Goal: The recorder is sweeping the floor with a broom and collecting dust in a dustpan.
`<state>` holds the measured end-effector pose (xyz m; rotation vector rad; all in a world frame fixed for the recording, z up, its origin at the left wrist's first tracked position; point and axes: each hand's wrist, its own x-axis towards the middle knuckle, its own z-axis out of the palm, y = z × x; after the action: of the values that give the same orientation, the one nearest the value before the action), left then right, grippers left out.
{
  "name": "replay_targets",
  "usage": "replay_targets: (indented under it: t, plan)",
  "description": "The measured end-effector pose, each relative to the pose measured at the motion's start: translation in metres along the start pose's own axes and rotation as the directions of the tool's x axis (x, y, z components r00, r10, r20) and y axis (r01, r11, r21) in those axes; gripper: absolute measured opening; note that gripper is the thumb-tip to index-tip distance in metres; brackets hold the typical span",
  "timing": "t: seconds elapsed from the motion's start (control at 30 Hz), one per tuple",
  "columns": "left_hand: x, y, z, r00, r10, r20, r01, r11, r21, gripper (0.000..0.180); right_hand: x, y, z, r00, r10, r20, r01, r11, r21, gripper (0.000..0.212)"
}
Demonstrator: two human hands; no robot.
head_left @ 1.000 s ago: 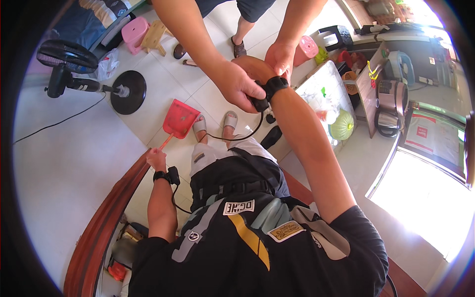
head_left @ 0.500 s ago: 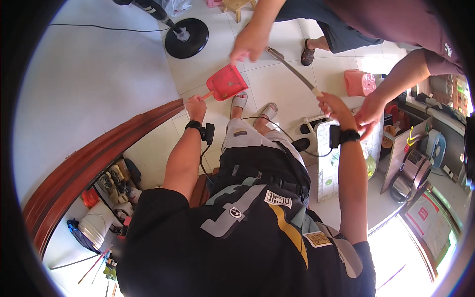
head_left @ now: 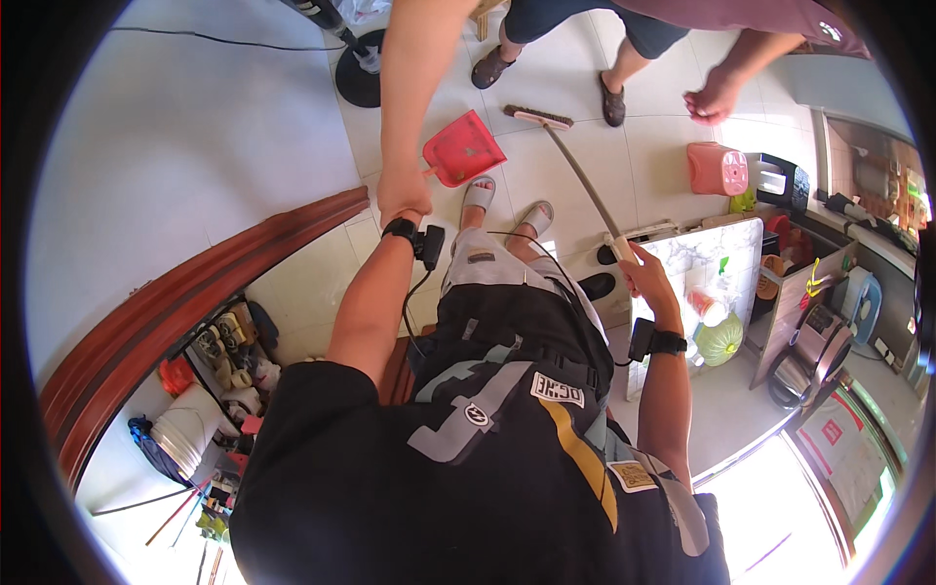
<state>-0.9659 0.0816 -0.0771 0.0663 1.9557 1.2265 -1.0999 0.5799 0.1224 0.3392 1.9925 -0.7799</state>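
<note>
A red dustpan [head_left: 462,150] hangs at the left over the tiled floor, its handle running back to where my left hand [head_left: 408,215] is closed. Another person's hand [head_left: 400,185] reaches down over mine at that handle and covers most of my fingers. On the right, my right hand [head_left: 651,277] grips the pale upper end of a long-handled broom [head_left: 585,182]. Its stick slants away to a dark-bristled head on the floor, near the other person's shoes. The other person's second hand [head_left: 715,99] is at the upper right, away from the broom.
A marble-patterned board [head_left: 729,255] beside my right hand holds a green melon [head_left: 720,339]. A pink stool [head_left: 717,169] stands beyond it. A round black stand base [head_left: 358,76] is at the far left, with a dark red wooden edge [head_left: 219,258] nearer. My sandalled feet are between dustpan and broom.
The other person's hand has moved from the dustpan's far edge onto its handle at my left hand. Their other hand has withdrawn from near my right hand. The broom head has lowered into clear sight.
</note>
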Motion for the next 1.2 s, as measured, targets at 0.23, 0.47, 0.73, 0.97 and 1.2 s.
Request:
replay_targets:
  t: [0.23,0.47,0.73,0.97,1.2]
  plan:
    - [0.050,0.022,-0.100,0.585,0.337,0.738,-0.437,0.897,-0.064,0.016,-0.046,0.024,-0.028,1.000,0.015,0.001,-0.015,0.992,0.123,0.061]
    - [0.084,0.214,-0.085,0.784,-0.451,-0.427,0.359,0.890,-0.280,0.021,-0.083,0.075,-0.023,0.982,0.178,-0.062,-0.156,0.951,0.267,0.056]
    - [0.095,0.259,-0.069,0.668,-0.145,-0.730,0.024,0.984,-0.174,0.019,-0.105,0.096,-0.011,0.977,0.191,-0.095,-0.151,0.934,0.323,0.052]
    - [0.086,0.322,-0.058,0.601,-0.034,-0.799,0.045,0.999,-0.008,0.021,-0.099,0.119,-0.011,0.984,0.157,-0.083,-0.121,0.935,0.335,0.040]
    - [0.100,0.358,-0.043,0.522,-0.125,-0.843,0.090,0.992,-0.091,0.014,-0.103,0.114,-0.012,0.985,0.134,-0.111,-0.103,0.964,0.244,0.015]
